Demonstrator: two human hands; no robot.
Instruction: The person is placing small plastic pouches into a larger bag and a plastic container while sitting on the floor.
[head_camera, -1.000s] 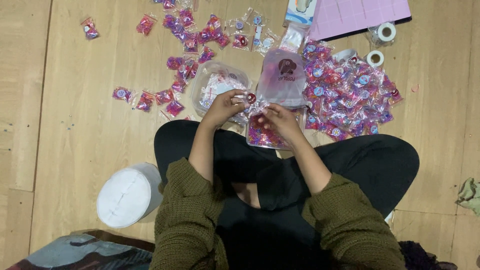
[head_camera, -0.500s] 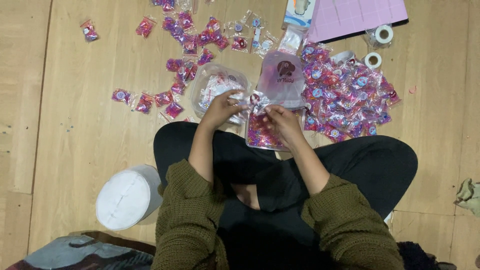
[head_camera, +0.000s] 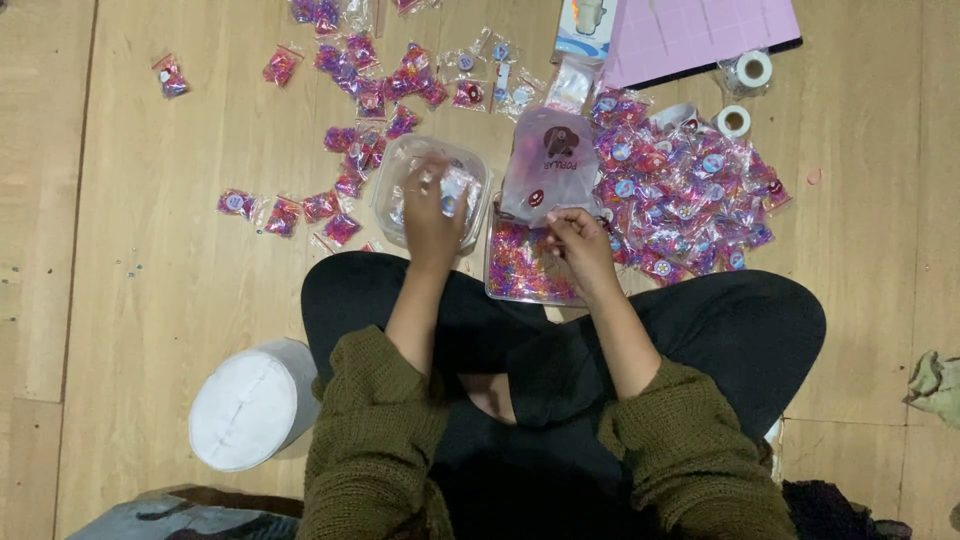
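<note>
Floor: left hand (head_camera: 432, 205) pinching packet (head_camera: 455, 190)

A clear tub (head_camera: 395, 165) lies left of the bead tray (head_camera: 520, 265), packets (head_camera: 690, 195) right.

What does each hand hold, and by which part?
Left hand pinches a small clear packet by its edge, over a clear tub. Right hand: cannot tell.

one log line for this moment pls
left hand: reaching into clear tub | right hand: pinching something small over bead tray | packet pile: on floor to the right
</note>
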